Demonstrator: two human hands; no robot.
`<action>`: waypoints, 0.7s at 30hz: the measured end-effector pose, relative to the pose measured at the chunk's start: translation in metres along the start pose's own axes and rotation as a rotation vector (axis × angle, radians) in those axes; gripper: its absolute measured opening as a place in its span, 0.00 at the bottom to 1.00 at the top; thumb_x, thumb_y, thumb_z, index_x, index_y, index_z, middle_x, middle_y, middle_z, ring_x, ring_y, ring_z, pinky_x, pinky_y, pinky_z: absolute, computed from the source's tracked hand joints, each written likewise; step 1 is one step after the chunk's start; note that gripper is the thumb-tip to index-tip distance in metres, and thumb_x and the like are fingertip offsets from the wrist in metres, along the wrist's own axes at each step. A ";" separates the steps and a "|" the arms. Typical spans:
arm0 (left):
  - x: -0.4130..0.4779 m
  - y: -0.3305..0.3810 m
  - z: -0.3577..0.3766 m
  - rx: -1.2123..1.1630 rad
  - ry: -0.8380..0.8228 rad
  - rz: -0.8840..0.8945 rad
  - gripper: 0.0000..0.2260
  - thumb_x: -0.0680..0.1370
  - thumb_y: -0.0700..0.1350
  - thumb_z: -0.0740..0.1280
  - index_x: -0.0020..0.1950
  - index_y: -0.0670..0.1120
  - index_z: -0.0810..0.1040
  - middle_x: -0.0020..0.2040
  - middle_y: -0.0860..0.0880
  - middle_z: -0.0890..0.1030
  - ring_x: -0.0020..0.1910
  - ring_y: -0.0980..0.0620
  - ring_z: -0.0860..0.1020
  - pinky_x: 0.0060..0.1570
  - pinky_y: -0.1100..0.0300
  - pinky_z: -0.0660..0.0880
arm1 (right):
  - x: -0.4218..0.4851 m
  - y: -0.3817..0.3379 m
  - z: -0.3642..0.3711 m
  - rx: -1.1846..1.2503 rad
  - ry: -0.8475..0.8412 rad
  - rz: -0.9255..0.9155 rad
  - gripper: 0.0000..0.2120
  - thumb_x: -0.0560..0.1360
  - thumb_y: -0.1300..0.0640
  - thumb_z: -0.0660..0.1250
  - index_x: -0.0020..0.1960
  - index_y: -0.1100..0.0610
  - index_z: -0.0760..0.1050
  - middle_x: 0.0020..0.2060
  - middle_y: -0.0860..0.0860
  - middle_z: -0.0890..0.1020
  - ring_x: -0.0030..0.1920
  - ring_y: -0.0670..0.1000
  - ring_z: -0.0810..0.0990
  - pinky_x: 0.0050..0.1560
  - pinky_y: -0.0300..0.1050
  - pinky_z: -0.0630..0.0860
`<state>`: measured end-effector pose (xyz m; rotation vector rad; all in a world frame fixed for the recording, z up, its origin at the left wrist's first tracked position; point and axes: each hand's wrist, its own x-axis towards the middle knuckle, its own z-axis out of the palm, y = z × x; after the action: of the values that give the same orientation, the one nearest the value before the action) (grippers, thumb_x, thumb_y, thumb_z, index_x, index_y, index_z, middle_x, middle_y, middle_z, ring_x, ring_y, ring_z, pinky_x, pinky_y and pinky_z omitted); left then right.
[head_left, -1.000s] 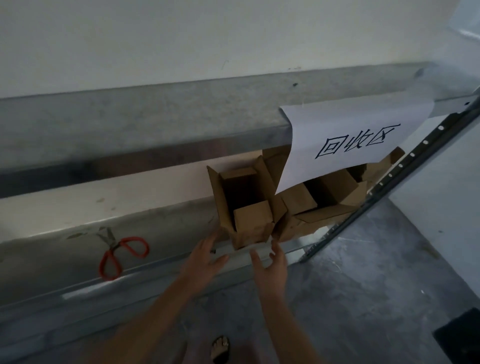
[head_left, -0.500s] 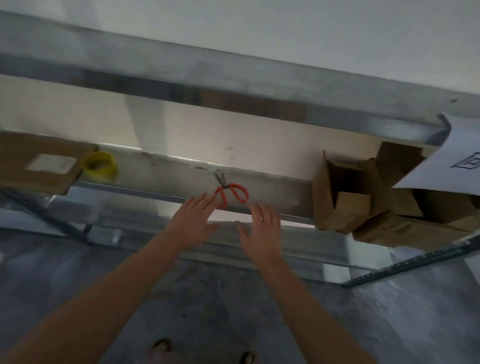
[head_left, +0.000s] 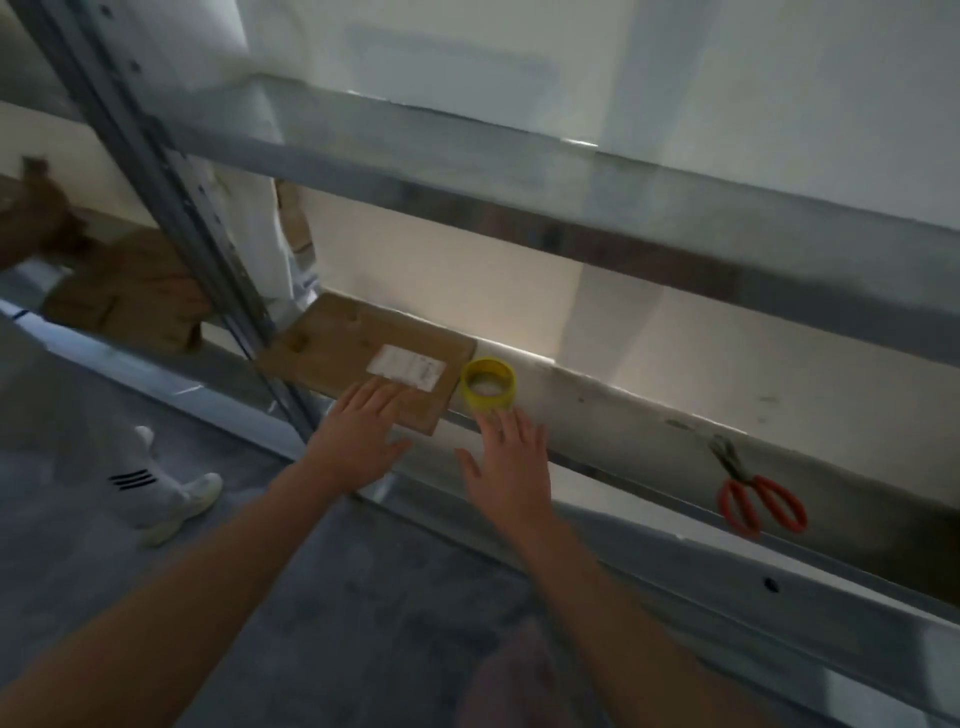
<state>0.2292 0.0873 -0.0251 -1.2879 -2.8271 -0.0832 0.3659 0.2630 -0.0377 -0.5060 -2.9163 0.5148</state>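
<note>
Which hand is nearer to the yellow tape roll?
Right. The right hand is just in front of the yellow tape roll, fingertips almost touching; the left hand lies farther left, over the flat cardboard.

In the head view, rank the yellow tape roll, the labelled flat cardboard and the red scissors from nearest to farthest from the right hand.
1. Yellow tape roll, just beyond the right hand.
2. Flat cardboard, to its left.
3. Red scissors, far off to the right.
</note>
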 end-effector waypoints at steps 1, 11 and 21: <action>0.002 -0.026 0.001 -0.006 -0.003 -0.033 0.31 0.80 0.58 0.58 0.78 0.48 0.54 0.78 0.49 0.57 0.78 0.48 0.51 0.75 0.53 0.46 | 0.017 -0.015 0.008 0.013 -0.011 -0.012 0.29 0.79 0.42 0.59 0.77 0.51 0.61 0.74 0.55 0.65 0.76 0.59 0.58 0.76 0.63 0.51; 0.056 -0.196 0.049 -0.140 -0.057 -0.263 0.29 0.80 0.57 0.59 0.77 0.45 0.59 0.77 0.46 0.61 0.77 0.45 0.55 0.75 0.50 0.53 | 0.150 -0.052 0.103 0.127 -0.127 0.140 0.29 0.79 0.43 0.61 0.77 0.51 0.60 0.75 0.52 0.64 0.76 0.55 0.59 0.74 0.51 0.60; 0.114 -0.271 0.085 -0.341 -0.273 -0.354 0.33 0.78 0.60 0.61 0.79 0.49 0.53 0.78 0.45 0.55 0.76 0.44 0.56 0.73 0.49 0.56 | 0.168 -0.064 0.136 0.085 -0.110 0.499 0.32 0.76 0.44 0.67 0.75 0.54 0.63 0.74 0.54 0.64 0.74 0.56 0.62 0.73 0.52 0.62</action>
<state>-0.0504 0.0012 -0.1137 -0.8746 -3.3641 -0.4494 0.1640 0.2232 -0.1289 -1.2388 -2.8390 0.7393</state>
